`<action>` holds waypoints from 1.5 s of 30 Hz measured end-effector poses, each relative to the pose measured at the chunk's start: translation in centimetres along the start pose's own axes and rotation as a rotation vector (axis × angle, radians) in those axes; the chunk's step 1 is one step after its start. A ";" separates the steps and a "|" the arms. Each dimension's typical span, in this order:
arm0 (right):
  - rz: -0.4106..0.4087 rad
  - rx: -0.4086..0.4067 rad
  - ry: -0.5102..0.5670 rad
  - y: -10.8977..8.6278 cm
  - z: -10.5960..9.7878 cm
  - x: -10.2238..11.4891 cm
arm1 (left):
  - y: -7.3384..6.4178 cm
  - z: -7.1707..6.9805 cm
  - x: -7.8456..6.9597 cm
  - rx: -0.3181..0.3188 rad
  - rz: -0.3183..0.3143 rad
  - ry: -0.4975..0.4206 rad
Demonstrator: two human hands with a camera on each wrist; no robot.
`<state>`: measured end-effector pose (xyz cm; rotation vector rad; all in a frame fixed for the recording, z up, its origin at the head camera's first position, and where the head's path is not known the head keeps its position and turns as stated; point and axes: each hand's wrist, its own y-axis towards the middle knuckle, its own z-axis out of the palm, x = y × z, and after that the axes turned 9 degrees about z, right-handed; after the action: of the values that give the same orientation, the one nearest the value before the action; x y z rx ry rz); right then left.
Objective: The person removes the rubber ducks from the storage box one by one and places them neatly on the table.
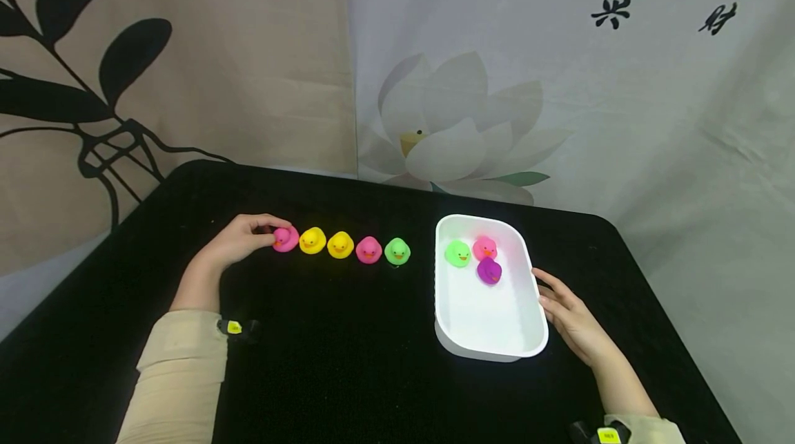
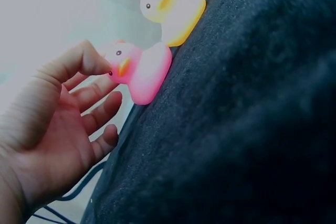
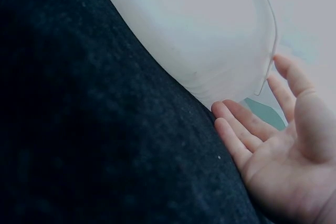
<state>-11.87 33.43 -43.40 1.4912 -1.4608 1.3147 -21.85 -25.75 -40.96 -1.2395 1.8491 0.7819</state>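
At the left end of a row of toy ducks, my left hand pinches a pink rubber duck by its head between thumb and fingers. The duck stands upright on the black cloth in the left wrist view. To its right follow two yellow ducks, a darker pink duck and a green duck. My right hand has its fingertips at the right side of a white plastic tray, fingers loosely extended. Inside the tray sit a green duck, a pink duck and a purple duck.
A black cloth covers the table. Behind its far edge hangs a printed curtain with dark leaves, a pale lotus and written characters. Each wrist wears a strapped camera.
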 end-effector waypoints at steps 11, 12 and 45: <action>0.003 0.010 0.007 0.0 0.0 0.1 | 0.4 -0.2 -2.0 -0.020 0.043 0.035; 0.002 0.010 0.005 0.0 0.0 0.1 | 0.4 -0.2 -2.4 -0.025 0.058 0.038; -0.013 0.018 0.007 0.0 0.0 0.1 | 2.0 6.5 -12.2 -0.126 0.345 0.003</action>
<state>-11.87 33.41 -43.31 1.5032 -1.4365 1.3273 -19.18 -14.05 -33.84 -1.0064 2.0722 1.0964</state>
